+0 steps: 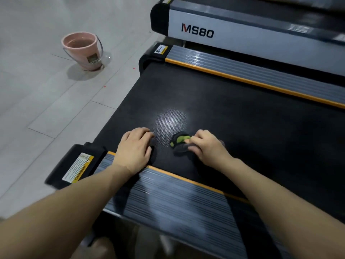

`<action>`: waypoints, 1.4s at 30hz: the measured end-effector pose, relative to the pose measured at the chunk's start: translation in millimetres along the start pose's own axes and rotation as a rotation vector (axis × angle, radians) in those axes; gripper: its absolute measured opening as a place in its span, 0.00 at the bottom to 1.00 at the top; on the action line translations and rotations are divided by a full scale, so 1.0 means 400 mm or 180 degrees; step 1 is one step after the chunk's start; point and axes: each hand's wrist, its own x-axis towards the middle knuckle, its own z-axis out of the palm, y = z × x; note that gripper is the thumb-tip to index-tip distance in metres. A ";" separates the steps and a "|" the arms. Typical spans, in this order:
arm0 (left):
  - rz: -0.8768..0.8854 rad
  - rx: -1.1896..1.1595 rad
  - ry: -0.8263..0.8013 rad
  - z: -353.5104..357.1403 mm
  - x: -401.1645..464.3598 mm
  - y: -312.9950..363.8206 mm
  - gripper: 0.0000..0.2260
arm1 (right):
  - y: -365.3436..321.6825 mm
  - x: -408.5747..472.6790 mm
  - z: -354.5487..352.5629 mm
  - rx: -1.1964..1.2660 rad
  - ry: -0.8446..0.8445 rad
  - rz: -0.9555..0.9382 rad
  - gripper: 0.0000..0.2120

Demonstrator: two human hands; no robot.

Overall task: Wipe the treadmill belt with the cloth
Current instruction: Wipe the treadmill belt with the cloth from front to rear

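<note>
Wiping step in hand. Right hand (207,146) fingers closed on bunched cloth (180,143), pressed on belt (214,101) near front rail. Left hand (135,146) flat on belt, fingers loosely spread, holding nothing. Next likely: spread cloth, sweep across belt.

Both bare forearms reach forward, roughly parallel. The left hand (135,149) lies palm down, fingers curled loosely, knuckles up, its wrist straight. The right hand (207,146), just to its right and level with it, is also palm down, with fingers bent and pinched closed around a small bunched cloth (180,143) at its fingertips
</note>
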 end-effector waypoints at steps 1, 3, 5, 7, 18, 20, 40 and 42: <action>-0.0055 -0.0024 -0.0013 -0.011 -0.015 0.008 0.21 | 0.002 0.014 0.005 -0.0080 0.0140 0.0228 0.11; -0.0087 -0.0077 -0.0063 -0.030 -0.051 0.019 0.21 | -0.015 0.041 0.020 -0.0063 0.0402 0.0829 0.11; -0.0056 -0.0057 -0.0206 -0.049 -0.082 0.011 0.18 | -0.052 0.057 0.028 0.0059 0.0501 0.1411 0.09; -0.0040 0.0018 -0.0448 -0.069 -0.110 -0.009 0.17 | -0.096 0.036 0.020 0.0277 0.0246 0.1417 0.08; -0.0063 0.0438 -0.1073 -0.165 -0.180 -0.099 0.21 | -0.171 -0.082 0.014 0.0466 -0.0026 0.0934 0.06; -0.0112 0.0446 -0.1019 -0.185 -0.184 -0.136 0.22 | -0.203 -0.026 0.040 0.0512 -0.0008 0.0922 0.06; -0.1062 -0.0040 -0.1053 -0.161 -0.192 -0.384 0.20 | -0.293 0.513 0.208 -0.0001 0.0181 0.1043 0.08; -0.1035 -0.0168 -0.1028 -0.161 -0.184 -0.390 0.20 | -0.349 0.464 0.219 0.0188 -0.0021 0.0618 0.08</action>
